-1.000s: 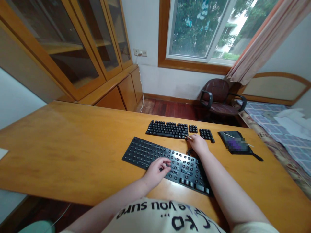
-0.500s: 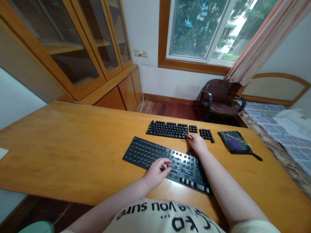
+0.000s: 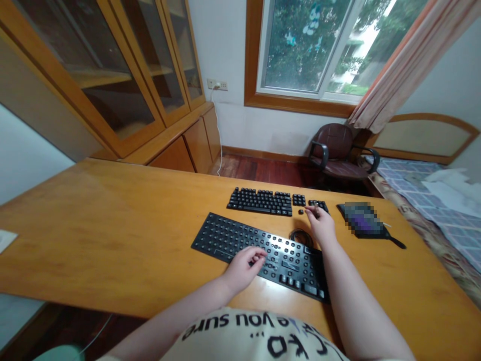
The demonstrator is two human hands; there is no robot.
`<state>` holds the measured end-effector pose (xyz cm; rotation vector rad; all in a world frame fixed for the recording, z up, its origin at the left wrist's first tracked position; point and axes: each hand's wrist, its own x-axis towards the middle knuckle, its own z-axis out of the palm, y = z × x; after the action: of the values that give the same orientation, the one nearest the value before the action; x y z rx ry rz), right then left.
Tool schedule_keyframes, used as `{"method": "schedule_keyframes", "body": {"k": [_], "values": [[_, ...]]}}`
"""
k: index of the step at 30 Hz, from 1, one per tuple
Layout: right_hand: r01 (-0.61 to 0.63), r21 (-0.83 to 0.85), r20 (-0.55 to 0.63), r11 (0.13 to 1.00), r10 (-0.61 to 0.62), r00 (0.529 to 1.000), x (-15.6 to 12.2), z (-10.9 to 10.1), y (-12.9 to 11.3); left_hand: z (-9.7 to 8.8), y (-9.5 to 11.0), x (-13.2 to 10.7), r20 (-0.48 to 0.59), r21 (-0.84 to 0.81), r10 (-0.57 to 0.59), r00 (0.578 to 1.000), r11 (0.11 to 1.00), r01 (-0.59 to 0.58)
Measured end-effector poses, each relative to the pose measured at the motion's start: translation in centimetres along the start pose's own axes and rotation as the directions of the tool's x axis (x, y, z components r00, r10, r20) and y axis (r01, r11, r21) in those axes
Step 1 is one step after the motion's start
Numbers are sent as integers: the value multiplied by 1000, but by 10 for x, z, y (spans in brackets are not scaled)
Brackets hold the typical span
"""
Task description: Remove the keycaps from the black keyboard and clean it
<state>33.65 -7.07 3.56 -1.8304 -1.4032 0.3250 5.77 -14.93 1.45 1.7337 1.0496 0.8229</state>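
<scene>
A black keyboard base (image 3: pixel 225 239) with most of its keycaps off lies at a slant on the desk, showing bare switches. My left hand (image 3: pixel 246 265) rests over its lower middle edge, fingers curled in toward the thumb; what they hold, if anything, is hidden. Beyond the base sit loose black keycaps in rows: a large block (image 3: pixel 259 201), a small group (image 3: pixel 299 200) and a number group (image 3: pixel 322 205). One single keycap (image 3: pixel 301 211) lies apart, just left of my right fingertips. My right hand (image 3: pixel 321 223) is pinched closed beside the number group, partly covering it; something small and dark shows at the fingers.
A coiled black cable (image 3: pixel 300 235) lies behind the base. To the right is a dark pouch (image 3: pixel 370 228) with a strap, partly blurred out. The wooden desk (image 3: pixel 112 225) has a white item (image 3: pixel 6 240) at its left edge. An office chair (image 3: pixel 334 150) stands beyond.
My right hand has moved right, from beside the large keycap block to the number group. A single keycap now shows where its fingers were near. The left hand stays about in place.
</scene>
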Motion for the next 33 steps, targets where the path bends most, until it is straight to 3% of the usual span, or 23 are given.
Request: {"method": "schedule_keyframes", "body": {"k": [3, 8, 12, 14, 16, 18, 21, 24, 26, 29, 31, 33], "values": [[-130, 116, 7, 985, 130, 992, -14, -10, 10, -2, 6, -1, 30, 74, 42, 999, 996, -44], [-165, 118, 91, 979, 155, 984, -30, -17, 38, -5, 13, 1, 18, 381, 144, 989, 914, -140], [-105, 199, -55, 974, 118, 992, -37, -17, 53, -8, 11, 9, 70, 583, 81, 994, 805, -107], [-26, 174, -135, 984, 50, 990, -39, -17, 53, -9, 12, 15, 197, 610, 99, 975, 766, -202], [37, 109, -185, 993, -17, 983, -40, -19, 49, -10, 13, 20, 349, 595, 143, 926, 730, -337], [60, 55, -230, 997, -46, 972, -41, -22, 42, -10, 15, 24, 432, 577, 160, 887, 707, -409], [71, 49, -244, 996, -57, 968, -43, -27, 31, -7, 17, 27, 434, 573, 157, 887, 712, -407], [78, 185, -230, 980, -34, 972, -49, -29, 20, -8, 17, 25, 410, 572, 148, 900, 727, -380], [62, 340, -148, 938, -11, 989, -57, -27, 10, -12, 16, 20, 395, 578, 135, 909, 732, -360], [-1, 486, 158, 874, -86, 984, -73, -21, -12, -21, 16, 8, 367, 594, 108, 924, 738, -322], [19, 495, 366, 868, -229, 902, -86, -17, -30, -26, 16, -2, 347, 606, 81, 934, 740, -290], [119, 466, 465, 877, -357, 810, -99, -13, -46, -28, 17, -11, 328, 615, 65, 943, 743, -265]]}}
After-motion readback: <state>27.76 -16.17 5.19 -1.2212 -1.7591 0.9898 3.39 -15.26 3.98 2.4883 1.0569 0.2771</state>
